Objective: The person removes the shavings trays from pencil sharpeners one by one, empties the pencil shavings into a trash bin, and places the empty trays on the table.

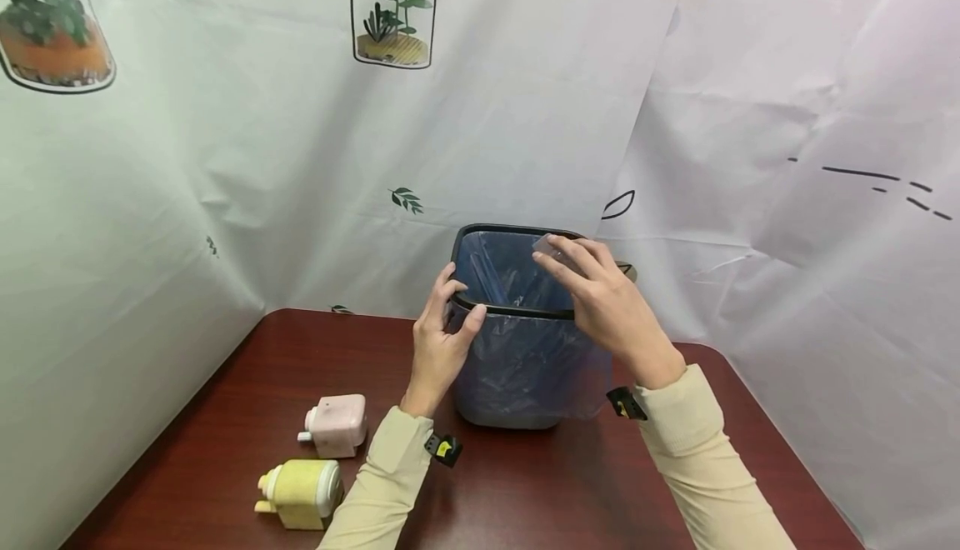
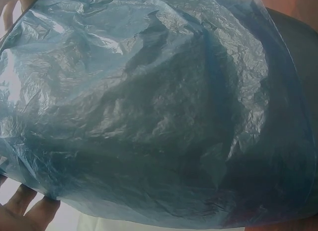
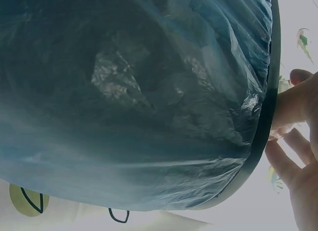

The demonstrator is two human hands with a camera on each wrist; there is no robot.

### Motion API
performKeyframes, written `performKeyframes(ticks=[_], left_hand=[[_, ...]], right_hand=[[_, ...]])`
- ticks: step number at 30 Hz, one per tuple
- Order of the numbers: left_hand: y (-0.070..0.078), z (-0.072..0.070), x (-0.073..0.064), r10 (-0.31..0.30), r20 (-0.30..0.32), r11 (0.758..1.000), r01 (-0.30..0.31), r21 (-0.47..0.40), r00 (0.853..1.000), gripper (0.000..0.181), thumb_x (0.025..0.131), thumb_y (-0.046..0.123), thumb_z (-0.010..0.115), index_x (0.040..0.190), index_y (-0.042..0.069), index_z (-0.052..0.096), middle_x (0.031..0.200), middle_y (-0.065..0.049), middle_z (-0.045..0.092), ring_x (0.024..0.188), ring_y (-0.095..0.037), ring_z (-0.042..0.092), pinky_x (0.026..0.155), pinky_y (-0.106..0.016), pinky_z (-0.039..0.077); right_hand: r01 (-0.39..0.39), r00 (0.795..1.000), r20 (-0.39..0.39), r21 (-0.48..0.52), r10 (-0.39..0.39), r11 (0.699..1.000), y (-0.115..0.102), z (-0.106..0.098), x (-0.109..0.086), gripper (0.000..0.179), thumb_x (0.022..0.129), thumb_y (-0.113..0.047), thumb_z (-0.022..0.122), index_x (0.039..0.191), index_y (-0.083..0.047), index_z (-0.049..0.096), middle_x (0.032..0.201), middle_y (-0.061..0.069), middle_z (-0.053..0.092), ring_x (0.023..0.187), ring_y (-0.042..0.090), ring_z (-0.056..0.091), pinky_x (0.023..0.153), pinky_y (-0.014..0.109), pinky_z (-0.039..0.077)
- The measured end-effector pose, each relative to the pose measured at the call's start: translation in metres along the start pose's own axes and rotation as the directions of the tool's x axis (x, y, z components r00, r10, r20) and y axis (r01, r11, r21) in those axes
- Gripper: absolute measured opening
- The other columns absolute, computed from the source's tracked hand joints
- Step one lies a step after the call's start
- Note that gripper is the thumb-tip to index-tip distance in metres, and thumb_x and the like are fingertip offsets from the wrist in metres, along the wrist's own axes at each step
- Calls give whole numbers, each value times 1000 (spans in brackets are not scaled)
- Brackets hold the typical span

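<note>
A trash can (image 1: pixel 510 423) with a black rim (image 1: pixel 525 312) stands upright, a thin translucent blue trash bag (image 1: pixel 517 358) lining it and folded down over its outside. At the near left corner, my left hand (image 1: pixel 441 348) holds the rim, with fingers and thumb curved about it. My right hand (image 1: pixel 611 304) is over the near right part of the rim, pinching a bit of the bag at the fingertips. From the right wrist, clear plastic shows between the fingers (image 3: pixel 285 159) beside the rim (image 3: pixel 263 121). The left wrist view shows crinkled bag (image 2: pixel 164 112) and fingers (image 2: pixel 42 211) at its edge.
A pink box-shaped object (image 1: pixel 337 425) with a small knob lies on the dark red table (image 1: pixel 525 504), left of my left arm. Nearer me is a similar yellow one (image 1: pixel 303 493). White printed cloth (image 1: pixel 300 158) hangs behind and beside the table.
</note>
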State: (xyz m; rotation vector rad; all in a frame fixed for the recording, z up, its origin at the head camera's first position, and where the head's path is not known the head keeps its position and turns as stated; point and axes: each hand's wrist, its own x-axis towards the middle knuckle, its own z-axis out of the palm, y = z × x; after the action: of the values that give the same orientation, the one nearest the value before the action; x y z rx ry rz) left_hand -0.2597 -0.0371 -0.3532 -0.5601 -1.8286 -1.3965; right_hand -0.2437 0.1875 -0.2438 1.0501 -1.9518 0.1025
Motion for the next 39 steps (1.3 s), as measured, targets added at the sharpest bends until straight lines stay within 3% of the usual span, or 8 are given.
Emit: performKeyframes(ticks=[3,10,19,25,29,34,36,39], left_hand=[[5,-1,0,-1,-3,1000,1,-1,1000,35,87,26,62,120,20,50,146,3,32,114,-18,54,84,-43,49],[37,-9,1,-1,0,1000,1,-10,1000,34,86,13,61,117,8,50,143,-14,36,109,-31,56,83,-47,48],[41,-11,0,-2,-7,1000,2,-14,1000,34,84,8,62,117,8,50,143,-13,36,111,-31,55,82,-46,48],[39,-8,1,9,-9,999,-10,-31,1000,33,84,8,62,115,7,51,143,-15,36,110,-30,56,83,-47,48],[40,-6,1,17,-9,999,-17,-36,1000,33,84,7,62,115,7,51,142,-16,36,104,-31,58,81,-48,48],[42,-8,1,6,-4,1000,-6,-21,1000,33,85,8,62,116,7,51,143,-14,35,105,-31,58,82,-47,48],[42,-7,1,4,-6,1000,-4,-21,1000,33,85,8,61,116,7,51,143,-14,36,106,-29,58,82,-47,48],[41,-7,1,5,-10,1000,-6,-30,1000,32,85,9,62,115,7,51,143,-14,36,104,-30,59,80,-48,48]], right_hand=[[8,1000,-4,3,-8,1000,1,1,0,53,78,17,54,123,-10,59,130,11,49,105,33,47,84,39,45],[-13,1000,16,10,12,1000,1,1,-2,53,79,17,52,124,-11,58,131,10,48,106,32,46,86,38,44],[-64,997,-36,73,67,995,0,0,-5,48,82,10,50,128,-6,53,130,17,46,107,36,45,87,40,42],[-146,984,-79,180,162,973,3,0,-14,65,70,18,63,130,-4,50,132,21,44,117,37,41,90,45,39],[-214,968,-83,228,238,950,6,0,-21,70,67,15,70,131,-4,49,131,20,44,115,34,45,85,43,43],[-318,933,-40,375,358,871,8,-1,-25,70,71,7,72,134,-8,46,130,14,45,105,27,52,79,37,49],[-377,908,7,452,419,808,8,-3,-27,71,73,4,72,136,-13,44,130,12,44,103,24,53,77,34,51],[-454,858,78,576,507,679,7,-6,-28,69,76,0,71,137,-18,43,129,12,45,107,23,51,79,28,51]])
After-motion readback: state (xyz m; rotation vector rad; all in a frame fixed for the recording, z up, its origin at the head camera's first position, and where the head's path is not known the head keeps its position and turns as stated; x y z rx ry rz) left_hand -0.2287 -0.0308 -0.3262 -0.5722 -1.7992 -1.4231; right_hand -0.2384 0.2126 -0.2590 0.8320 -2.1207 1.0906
